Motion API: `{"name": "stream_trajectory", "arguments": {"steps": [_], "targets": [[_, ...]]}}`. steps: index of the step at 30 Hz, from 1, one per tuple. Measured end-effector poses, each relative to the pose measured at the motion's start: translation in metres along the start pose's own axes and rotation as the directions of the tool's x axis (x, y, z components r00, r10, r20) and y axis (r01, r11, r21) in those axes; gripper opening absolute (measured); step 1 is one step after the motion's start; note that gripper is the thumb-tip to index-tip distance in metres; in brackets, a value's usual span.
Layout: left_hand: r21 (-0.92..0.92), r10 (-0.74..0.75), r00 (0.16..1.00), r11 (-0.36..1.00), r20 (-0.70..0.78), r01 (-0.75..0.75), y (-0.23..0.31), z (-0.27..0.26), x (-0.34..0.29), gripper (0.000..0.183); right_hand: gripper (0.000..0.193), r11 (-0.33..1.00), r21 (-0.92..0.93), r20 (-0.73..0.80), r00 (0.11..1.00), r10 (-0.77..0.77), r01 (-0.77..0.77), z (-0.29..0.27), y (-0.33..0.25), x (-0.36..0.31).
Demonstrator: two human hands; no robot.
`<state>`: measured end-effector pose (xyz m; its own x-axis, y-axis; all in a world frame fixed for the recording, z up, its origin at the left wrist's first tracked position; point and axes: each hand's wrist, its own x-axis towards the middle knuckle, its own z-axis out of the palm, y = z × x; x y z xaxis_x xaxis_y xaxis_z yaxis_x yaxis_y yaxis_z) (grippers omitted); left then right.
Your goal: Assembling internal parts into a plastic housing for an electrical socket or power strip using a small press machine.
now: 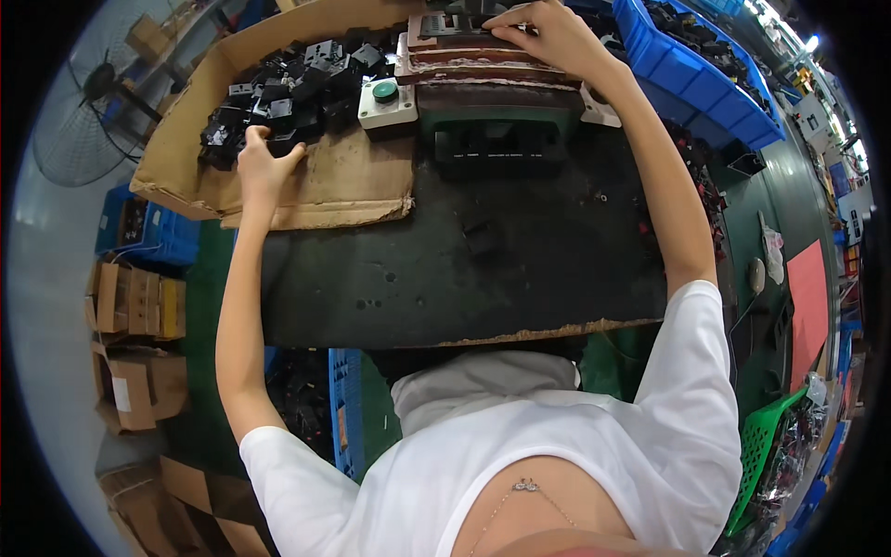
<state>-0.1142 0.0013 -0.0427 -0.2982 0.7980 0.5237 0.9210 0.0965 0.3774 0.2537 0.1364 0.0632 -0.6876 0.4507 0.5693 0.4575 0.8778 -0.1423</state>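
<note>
My left hand (266,172) reaches into a cut-down cardboard box (367,181) at the near edge of a heap of black plastic parts (306,88). Its thumb and forefinger are spread, with dark parts just beyond them; the other fingers are mostly hidden. At the top of a dark bench machine (501,111), my right hand (552,37) bends over a metal fixture (445,25). Thumb and forefinger come close together there, and whatever they grip is too small or hidden to name.
A white switch box with a green button (384,91) stands left of the machine. One small black part (481,237) lies on the dark tabletop (399,278). A blue crate (696,70) of parts is at far right. A fan (97,84) stands far left.
</note>
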Motion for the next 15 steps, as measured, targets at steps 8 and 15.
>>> {"name": "stream_trajectory", "arguments": {"steps": [8, 15], "targets": [[-0.495, -0.155, 0.988, 0.86, -0.03, 0.12, 0.037, -0.021, -0.003, 0.042, 0.016, 0.989, -0.127, -0.297, 0.949, -0.111, 0.075, -0.017, -0.016, -0.029], [-0.889, 0.114, 0.961, 0.418, 0.253, 0.185, 0.107, -0.027, 0.022, 0.044, 0.017, 0.962, 0.074, -0.207, 0.94, 0.272, -0.262, -0.054, -0.015, -0.115]]}}
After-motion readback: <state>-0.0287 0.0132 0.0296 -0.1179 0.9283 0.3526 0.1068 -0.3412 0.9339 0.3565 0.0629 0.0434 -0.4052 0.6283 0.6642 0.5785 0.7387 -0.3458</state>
